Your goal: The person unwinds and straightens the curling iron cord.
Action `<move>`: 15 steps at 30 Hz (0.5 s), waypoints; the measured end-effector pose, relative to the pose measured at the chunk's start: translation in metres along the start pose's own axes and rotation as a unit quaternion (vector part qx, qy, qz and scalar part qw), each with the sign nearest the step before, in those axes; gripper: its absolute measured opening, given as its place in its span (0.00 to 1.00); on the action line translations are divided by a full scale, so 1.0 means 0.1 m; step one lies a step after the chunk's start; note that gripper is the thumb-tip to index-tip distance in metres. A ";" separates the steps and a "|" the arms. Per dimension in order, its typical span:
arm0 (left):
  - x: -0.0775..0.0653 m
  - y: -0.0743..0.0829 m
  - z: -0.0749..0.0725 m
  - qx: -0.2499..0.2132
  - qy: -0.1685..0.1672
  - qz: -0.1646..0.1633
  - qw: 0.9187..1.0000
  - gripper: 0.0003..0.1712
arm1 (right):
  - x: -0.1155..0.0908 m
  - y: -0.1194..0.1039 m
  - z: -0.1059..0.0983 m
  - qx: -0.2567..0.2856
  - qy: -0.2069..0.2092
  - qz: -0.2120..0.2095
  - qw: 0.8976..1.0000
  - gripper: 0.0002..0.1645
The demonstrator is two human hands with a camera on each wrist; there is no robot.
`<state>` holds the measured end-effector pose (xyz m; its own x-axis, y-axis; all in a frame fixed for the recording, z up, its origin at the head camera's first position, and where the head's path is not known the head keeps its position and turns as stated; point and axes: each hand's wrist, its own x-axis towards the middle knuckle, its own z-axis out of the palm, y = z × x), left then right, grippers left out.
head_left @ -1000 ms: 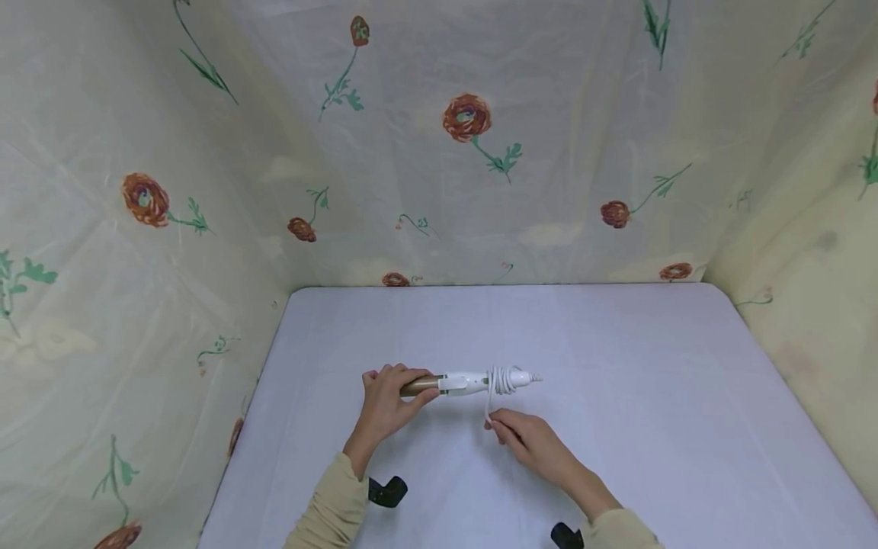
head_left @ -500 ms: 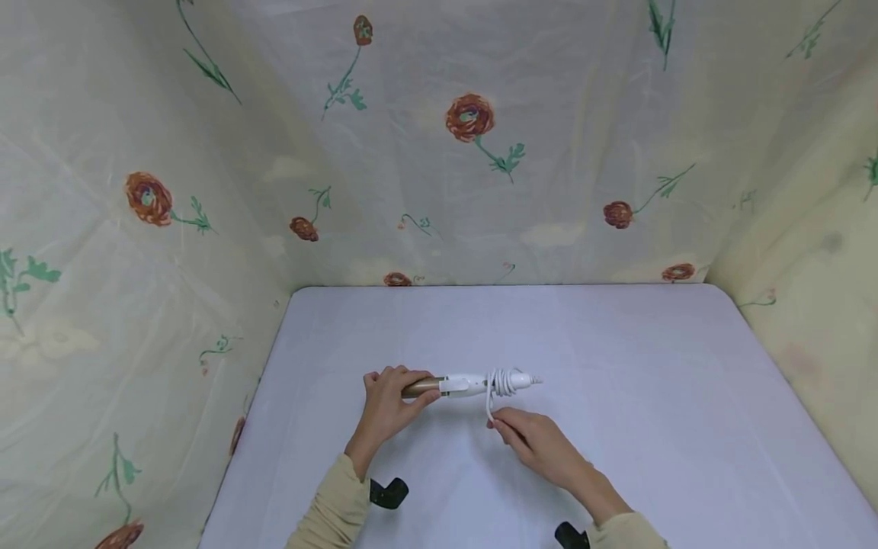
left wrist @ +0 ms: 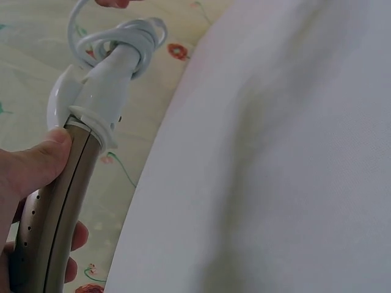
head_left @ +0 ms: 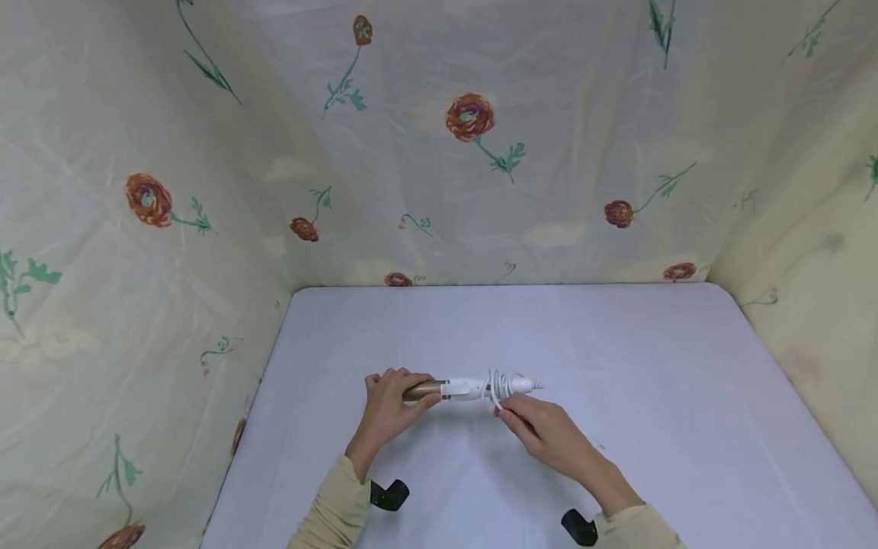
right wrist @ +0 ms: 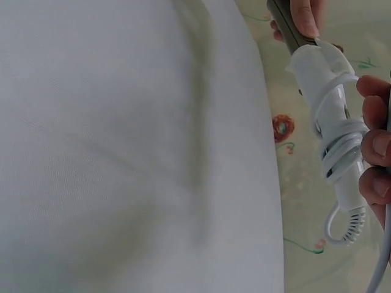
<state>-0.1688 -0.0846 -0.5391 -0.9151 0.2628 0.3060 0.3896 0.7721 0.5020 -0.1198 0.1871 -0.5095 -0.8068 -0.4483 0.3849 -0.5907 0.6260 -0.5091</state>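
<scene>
A hair iron with a white handle [head_left: 463,389] and a gold-brown barrel [left wrist: 61,201] is held level above the table in the head view. My left hand [head_left: 389,404] grips the barrel, thumb close to where it meets the handle. Several turns of white cord [head_left: 506,383] wind around the handle's far part. With fingers curled, my right hand [head_left: 552,435] pinches a length of this cord just below the handle. In the right wrist view the ribbed strain relief [right wrist: 354,226] sticks out of the handle's end and the cord loops from it.
A white-covered table [head_left: 617,343] lies beneath both hands. Flower-patterned sheeting [head_left: 411,152] hangs behind it and on both sides. Black wrist-worn pieces [head_left: 389,496] show by both sleeves.
My right hand has moved up and slightly right, bringing the pinched cord close to the handle. The left hand and the hair iron stay nearly in place.
</scene>
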 end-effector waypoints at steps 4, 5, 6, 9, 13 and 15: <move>-0.01 -0.01 0.00 0.001 -0.003 -0.005 1.000 0.22 | 0.04 0.02 -0.03 0.013 0.004 0.004 1.000 0.05; 0.00 0.00 -0.01 -0.002 -0.004 -0.006 1.000 0.22 | 0.05 0.02 -0.04 0.013 0.005 0.004 1.000 0.05; 0.00 0.00 -0.01 -0.002 -0.005 -0.006 1.000 0.23 | 0.06 0.03 -0.06 0.013 0.004 0.004 1.000 0.04; 0.00 -0.01 -0.01 -0.004 -0.011 -0.005 1.000 0.23 | 0.10 0.06 -0.10 0.019 0.002 0.003 1.000 0.05; -0.01 -0.01 0.01 -0.005 -0.017 0.001 1.000 0.24 | 0.13 0.12 -0.15 0.039 0.011 -0.008 0.999 0.05; -0.02 0.00 0.01 -0.004 -0.018 0.003 1.000 0.24 | 0.14 0.15 -0.15 0.045 0.017 -0.012 0.999 0.04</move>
<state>-0.1669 -0.0850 -0.5409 -0.9156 0.2891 0.2795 0.3965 0.7652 0.5072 -0.1400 0.2000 -0.4998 -0.7919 -0.4403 0.4232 -0.6105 0.5551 -0.5650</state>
